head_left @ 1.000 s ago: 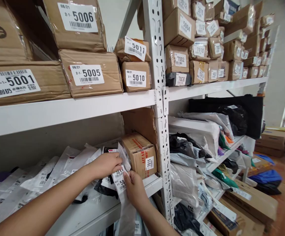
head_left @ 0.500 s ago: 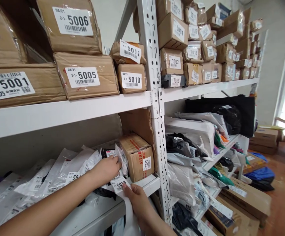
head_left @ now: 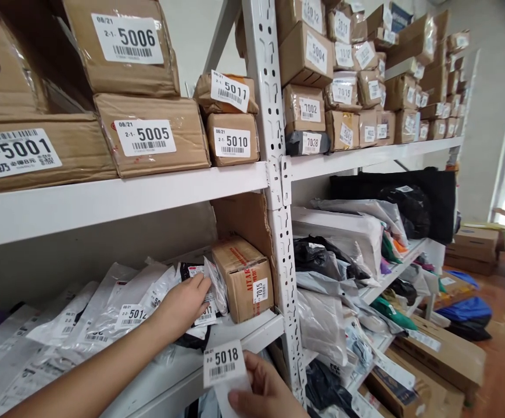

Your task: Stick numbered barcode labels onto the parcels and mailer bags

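Note:
My right hand point(head_left: 263, 386) pinches a strip of white labels point(head_left: 225, 363) at the lower middle, its top label reading 5018. Up on the shelf, my left hand point(head_left: 186, 302) has its fingers curled at the upper edge of a dark plastic mailer point(head_left: 185, 271) with white labels, one ending in 17. Its fingertips touch a pale slim parcel point(head_left: 217, 284) beside it, and part of the grip is hidden. Right of that stands a brown carton point(head_left: 246, 284) labelled 7015. White plastic mailers point(head_left: 117, 290) lean in a row to the left.
A white shelf beam point(head_left: 125, 197) runs above my hands, with labelled cartons point(head_left: 160, 136) on it. A perforated white upright point(head_left: 282, 261) stands close on the right. Beyond it, more shelves hold boxes and bagged parcels point(head_left: 322, 313); long cartons point(head_left: 444, 348) lie lower down.
My right hand has pulled the label strip down and away from the dark mailer, so the 5018 label is plain. A label ending in 17 now shows on that mailer. My left hand stays nearly still.

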The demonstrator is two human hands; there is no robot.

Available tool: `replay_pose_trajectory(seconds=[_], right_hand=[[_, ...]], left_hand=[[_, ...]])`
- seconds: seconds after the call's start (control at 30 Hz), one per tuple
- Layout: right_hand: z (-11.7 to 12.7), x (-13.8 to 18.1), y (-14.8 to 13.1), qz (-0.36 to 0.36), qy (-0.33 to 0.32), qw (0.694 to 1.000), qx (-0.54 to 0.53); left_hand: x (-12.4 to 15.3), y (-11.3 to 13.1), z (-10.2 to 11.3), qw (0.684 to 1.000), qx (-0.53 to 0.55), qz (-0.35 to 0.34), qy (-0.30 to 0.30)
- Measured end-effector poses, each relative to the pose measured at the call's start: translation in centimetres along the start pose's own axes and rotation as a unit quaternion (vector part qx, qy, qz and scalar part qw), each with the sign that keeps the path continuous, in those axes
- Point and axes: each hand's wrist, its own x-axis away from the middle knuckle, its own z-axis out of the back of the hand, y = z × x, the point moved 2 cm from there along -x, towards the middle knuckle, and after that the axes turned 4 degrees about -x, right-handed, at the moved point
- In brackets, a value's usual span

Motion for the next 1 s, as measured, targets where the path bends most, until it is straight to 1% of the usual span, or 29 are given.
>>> replay_pose_trajectory(seconds=[0.07,0.1,0.13,0.2,0.23,0.27,0.33,0.43,0.53,0.67,0.83,0.93,1.0], right_hand=[[0.2,0.1,0.0,0.001,0.003,1.000,0.003],[0.2,0.1,-0.1,0.009,0.010,1.000,0.008],[0.0,0.0,-0.1,0.024,0.019,0.999,0.015],[-0.4,-0.2,-0.4,0.063,0.039,0.997,0.021],[-0.6,-0.3,-0.4,0.082,0.051,0.995,0.016],[-0.8,-0.4,-0.5,0.096,0.064,0.993,0.008],[-1.3,-0.5,-0.5,0.109,0.083,0.991,-0.008],[-1.8,-0.6,-0.5,0.122,0.071,0.990,-0.017],[-2.0,-0.7,-0.4,0.131,0.052,0.989,-0.031],[-1.8,-0.9,-0.3,0.150,0.079,0.984,-0.049],[-2.0,-0.8,-1.1,0.160,0.058,0.984,-0.044],[-2.2,-0.6,-1.7,0.159,0.072,0.984,-0.021],[-2.1,-0.6,-1.8,0.156,0.089,0.984,0.000]], left_hand=[[0.3,-0.3,-0.4,0.999,0.004,0.021,0.030],[0.4,-0.4,-0.5,0.999,-0.001,0.006,0.048],[0.5,-0.5,-0.6,0.997,-0.011,-0.027,0.065],[0.5,-0.6,-0.6,0.987,-0.038,-0.125,0.092],[0.5,-0.7,-0.6,0.979,-0.044,-0.173,0.094],[0.5,-0.7,-0.6,0.974,-0.041,-0.206,0.088],[0.5,-0.8,-0.7,0.972,-0.008,-0.226,0.055],[0.7,-0.7,-0.7,0.977,0.025,-0.213,0.020],[1.1,-0.3,-0.5,0.982,0.045,-0.182,0.017],[1.1,-0.3,-0.1,0.984,0.112,-0.137,0.006],[0.8,-0.4,0.2,0.986,0.109,-0.126,-0.022],[0.6,0.0,0.3,0.987,0.104,-0.121,-0.028],[0.5,0.3,0.2,0.989,0.101,-0.100,-0.029]])
